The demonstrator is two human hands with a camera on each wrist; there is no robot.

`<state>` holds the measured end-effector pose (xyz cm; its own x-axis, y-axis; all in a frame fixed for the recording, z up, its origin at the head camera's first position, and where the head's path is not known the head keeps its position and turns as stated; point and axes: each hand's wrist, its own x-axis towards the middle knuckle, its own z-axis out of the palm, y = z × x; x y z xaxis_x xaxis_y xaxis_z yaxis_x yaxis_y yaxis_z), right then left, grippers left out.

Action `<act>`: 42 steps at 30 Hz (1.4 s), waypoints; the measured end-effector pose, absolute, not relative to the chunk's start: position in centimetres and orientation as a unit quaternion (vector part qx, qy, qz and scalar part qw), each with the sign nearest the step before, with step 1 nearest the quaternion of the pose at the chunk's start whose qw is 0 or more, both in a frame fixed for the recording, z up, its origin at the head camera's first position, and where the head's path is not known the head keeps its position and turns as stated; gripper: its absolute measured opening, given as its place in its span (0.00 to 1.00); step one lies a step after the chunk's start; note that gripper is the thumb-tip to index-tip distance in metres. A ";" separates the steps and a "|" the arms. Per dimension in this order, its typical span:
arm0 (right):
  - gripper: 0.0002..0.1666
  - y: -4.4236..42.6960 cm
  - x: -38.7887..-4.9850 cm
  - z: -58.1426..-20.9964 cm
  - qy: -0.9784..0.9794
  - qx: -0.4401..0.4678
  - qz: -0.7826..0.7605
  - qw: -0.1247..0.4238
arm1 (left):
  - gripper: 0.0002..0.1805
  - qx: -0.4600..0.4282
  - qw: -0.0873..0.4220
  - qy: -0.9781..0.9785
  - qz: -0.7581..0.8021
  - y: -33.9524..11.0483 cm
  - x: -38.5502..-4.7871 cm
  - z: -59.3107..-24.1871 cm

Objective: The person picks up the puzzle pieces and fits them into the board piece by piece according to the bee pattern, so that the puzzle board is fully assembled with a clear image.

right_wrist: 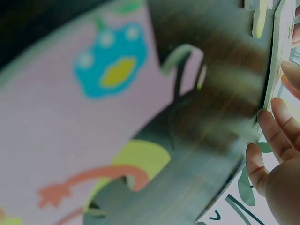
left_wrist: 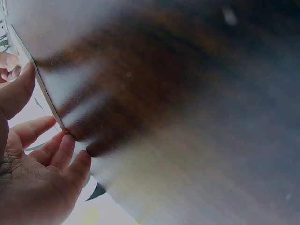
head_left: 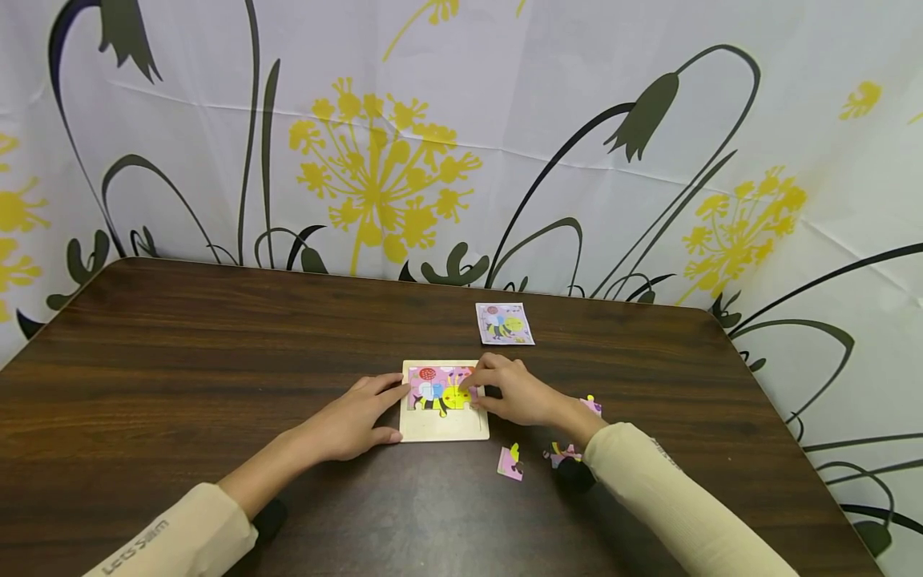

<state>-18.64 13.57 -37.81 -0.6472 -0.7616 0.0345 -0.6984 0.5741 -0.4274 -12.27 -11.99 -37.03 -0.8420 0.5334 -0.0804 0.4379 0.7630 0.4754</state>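
A pale wooden puzzle board (head_left: 443, 429) lies flat on the table, its upper part filled with pieces forming a yellow-and-black bee (head_left: 453, 397) on pink. My left hand (head_left: 353, 421) steadies the board's left side, with fingers fairly straight and the thumb at the near left corner. My right hand (head_left: 519, 391) reaches over the board's right side, its index finger and thumb touching the pieces by the bee's head. In the right wrist view, other fingers (right_wrist: 272, 136) rest along the board's edge. What lies under the right fingertips is hidden.
Loose puzzle pieces lie right of the board: one pink and yellow piece (head_left: 510, 463), others (head_left: 564, 455) beside the right wrist, another (head_left: 591, 405) behind the forearm. A square picture card (head_left: 505, 324) lies beyond the board. A patterned cloth (head_left: 541, 120) hangs behind the dark wooden table (head_left: 216, 344).
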 end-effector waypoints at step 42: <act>0.15 19.6 -11.8 -37.7 0.897 -0.379 -0.218 0.072 | 0.34 0.262 0.099 0.933 0.227 -12.0 -12.3 -37.3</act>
<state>-11.80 19.57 -37.66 -0.7028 -0.7104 0.0367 -0.6478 0.6178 -0.4457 -12.25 -11.98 -37.26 -0.8434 0.5333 -0.0650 0.4438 0.7597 0.4752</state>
